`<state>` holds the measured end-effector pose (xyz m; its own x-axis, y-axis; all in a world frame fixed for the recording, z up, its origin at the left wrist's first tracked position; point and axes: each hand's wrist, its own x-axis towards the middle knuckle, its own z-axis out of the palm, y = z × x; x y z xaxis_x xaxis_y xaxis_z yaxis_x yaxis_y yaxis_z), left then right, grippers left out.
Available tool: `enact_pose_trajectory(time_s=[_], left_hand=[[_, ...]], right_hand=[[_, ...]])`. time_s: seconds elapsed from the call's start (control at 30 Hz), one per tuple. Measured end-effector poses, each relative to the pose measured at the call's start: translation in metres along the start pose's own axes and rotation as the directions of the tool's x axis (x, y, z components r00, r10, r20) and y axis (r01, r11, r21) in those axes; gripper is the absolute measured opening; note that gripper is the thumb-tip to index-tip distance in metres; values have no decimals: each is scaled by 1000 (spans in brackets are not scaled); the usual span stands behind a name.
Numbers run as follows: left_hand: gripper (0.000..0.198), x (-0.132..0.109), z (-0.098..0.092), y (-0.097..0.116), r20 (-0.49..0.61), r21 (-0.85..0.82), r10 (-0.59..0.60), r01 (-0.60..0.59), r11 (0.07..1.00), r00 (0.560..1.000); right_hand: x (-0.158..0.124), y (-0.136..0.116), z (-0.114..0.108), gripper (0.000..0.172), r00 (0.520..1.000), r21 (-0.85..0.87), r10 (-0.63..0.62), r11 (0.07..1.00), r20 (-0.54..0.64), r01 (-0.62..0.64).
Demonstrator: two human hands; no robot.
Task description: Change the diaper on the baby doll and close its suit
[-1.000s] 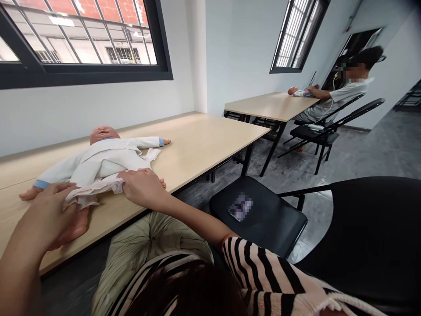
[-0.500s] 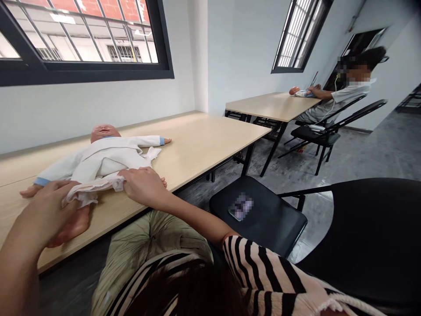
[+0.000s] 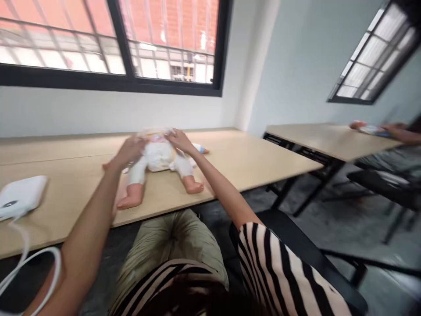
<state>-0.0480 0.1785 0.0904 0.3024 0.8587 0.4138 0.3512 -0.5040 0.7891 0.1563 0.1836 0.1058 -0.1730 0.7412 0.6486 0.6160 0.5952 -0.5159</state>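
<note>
left grip point(image 3: 130, 151): I see it on the upper part of the doll point(image 3: 161, 159), at the shoulder side, fingers curled over the white cloth point(image 3: 158, 153). The view is blurred, so I cannot tell if it pinches the cloth or only lies on it.
right grip point(image 3: 177, 139): it touches the top of the doll's chest, near the left grip, fingers bent down onto the cloth. Closed or loose, I cannot tell.
doll: it lies on its back on the tabletop point(image 3: 250, 162), directly under both grips. Its head end points away from me and is mostly hidden behind them.
legs point(image 3: 136, 186): bare and spread, they run from the grips toward the near edge, one foot below each grip.
sleeve point(image 3: 199, 149): white with a blue cuff, it sticks out just to the right of the right grip.
white device point(image 3: 21, 196): on the same tabletop, well to the left of the left grip. Its cable point(image 3: 39, 263) hangs over the near edge.
second tabletop point(image 3: 322, 140): well to the right of the right grip. Another person's arm point(image 3: 403, 134) rests on it.
black chair point(image 3: 305, 250): below the right grip, on the right.
</note>
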Motion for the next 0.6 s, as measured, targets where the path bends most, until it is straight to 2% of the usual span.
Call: enact_pose_trajectory(time_s=[0.03, 0.07, 0.13, 0.2, 0.33, 0.4, 0.5, 0.6], left_hand=[[64, 5, 5, -5, 10, -64, 48, -47, 997, 999], [58, 11, 10, -11, -86, -70, 75, -81, 994, 993], [42, 23, 19, -23, -190, -37, 113, -122, 992, 975], [32, 34, 25, -36, -206, -43, 105, -116, 992, 973], [30, 45, 31, -55, -201, -37, 93, -103, 994, 975], [28, 46, 32, -60, -181, -75, 59, -74, 994, 982], [25, 47, 32, -66, -171, -135, -68, 46, 990, 983], [26, 49, 32, -70, -172, -166, -144, 115, 979, 975]], right_hand=[[3, 8, 3, 49, 1000, 38, 3, 999, -26, -2], [4, 16, 6, 39, 1000, 77, 4, 997, -18, -2], [5, 29, 13, 35, 999, 112, 9, 994, -33, -6], [5, 39, 19, 33, 998, 77, 38, 996, -58, -33], [5, 54, 34, 31, 987, 21, 150, 989, -64, -149], [7, 61, 40, 28, 975, 29, 222, 975, -22, -221], [8, 68, 45, 24, 953, 49, 300, 952, 49, -303], [6, 68, 45, 31, 943, 70, 329, 941, 50, -332]])
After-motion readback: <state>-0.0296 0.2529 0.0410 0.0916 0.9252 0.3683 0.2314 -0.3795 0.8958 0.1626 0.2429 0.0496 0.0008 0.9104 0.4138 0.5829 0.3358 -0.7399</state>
